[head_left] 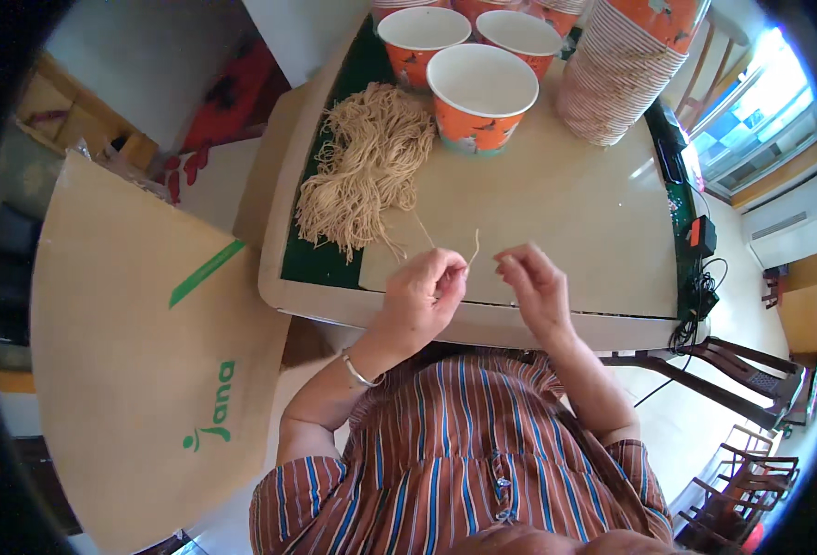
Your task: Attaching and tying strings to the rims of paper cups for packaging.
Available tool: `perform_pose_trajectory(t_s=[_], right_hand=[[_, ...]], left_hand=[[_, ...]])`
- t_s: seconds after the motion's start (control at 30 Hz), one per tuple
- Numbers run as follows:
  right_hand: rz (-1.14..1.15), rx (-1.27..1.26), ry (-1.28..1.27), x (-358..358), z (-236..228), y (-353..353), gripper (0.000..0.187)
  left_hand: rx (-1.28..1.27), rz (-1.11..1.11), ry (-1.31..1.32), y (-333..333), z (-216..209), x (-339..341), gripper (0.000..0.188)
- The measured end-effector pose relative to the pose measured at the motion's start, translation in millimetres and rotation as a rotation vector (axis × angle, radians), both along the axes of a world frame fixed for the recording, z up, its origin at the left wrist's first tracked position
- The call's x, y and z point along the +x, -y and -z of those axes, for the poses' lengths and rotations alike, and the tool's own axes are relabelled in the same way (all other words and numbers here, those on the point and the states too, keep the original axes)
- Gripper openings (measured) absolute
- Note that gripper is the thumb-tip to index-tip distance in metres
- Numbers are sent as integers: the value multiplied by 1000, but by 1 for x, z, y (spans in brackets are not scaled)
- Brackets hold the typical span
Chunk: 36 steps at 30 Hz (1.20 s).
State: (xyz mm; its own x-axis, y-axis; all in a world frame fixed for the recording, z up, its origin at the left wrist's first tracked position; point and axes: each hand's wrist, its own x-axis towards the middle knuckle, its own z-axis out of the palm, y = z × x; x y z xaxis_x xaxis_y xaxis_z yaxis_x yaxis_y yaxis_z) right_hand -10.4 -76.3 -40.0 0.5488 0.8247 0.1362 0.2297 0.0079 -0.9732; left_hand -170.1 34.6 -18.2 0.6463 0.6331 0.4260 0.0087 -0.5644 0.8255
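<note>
My left hand (424,294) is closed in a pinch on a thin beige string (476,244). One end sticks up past my fingertips, and another thin length runs back from the hand toward the heap. My right hand (540,289) hovers just to the right, thumb and fingertips pressed together; whether anything fine is between them is too small to see. Beyond my left hand lies a loose heap of beige strings (368,166). Next to it stands an orange and white paper bucket (482,100), upright with its mouth open.
Two more paper buckets (424,30) stand behind the first, with others at the back edge. A tall leaning stack of nested buckets (616,83) rises at the right. Black cables and an adapter (701,237) line the table's right edge. A large cardboard box (149,370) stands at the left.
</note>
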Motion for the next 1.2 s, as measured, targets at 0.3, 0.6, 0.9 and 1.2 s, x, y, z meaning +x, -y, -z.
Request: perform_pose_trajectory(t_s=[0.3, 0.6, 0.9, 1.2], right_hand=[[-24, 90, -513, -1, -7, 11, 18], [67, 126, -655, 22, -18, 39, 19], [178, 139, -488, 69, -53, 72, 17], [101, 49, -104, 49, -54, 56, 9]], left_hand=[[376, 6, 1, 27, 5, 40, 19], [272, 131, -76, 49, 10, 46, 17], [320, 304, -215, 51, 14, 50, 26], [116, 313, -52, 19, -42, 95, 12]])
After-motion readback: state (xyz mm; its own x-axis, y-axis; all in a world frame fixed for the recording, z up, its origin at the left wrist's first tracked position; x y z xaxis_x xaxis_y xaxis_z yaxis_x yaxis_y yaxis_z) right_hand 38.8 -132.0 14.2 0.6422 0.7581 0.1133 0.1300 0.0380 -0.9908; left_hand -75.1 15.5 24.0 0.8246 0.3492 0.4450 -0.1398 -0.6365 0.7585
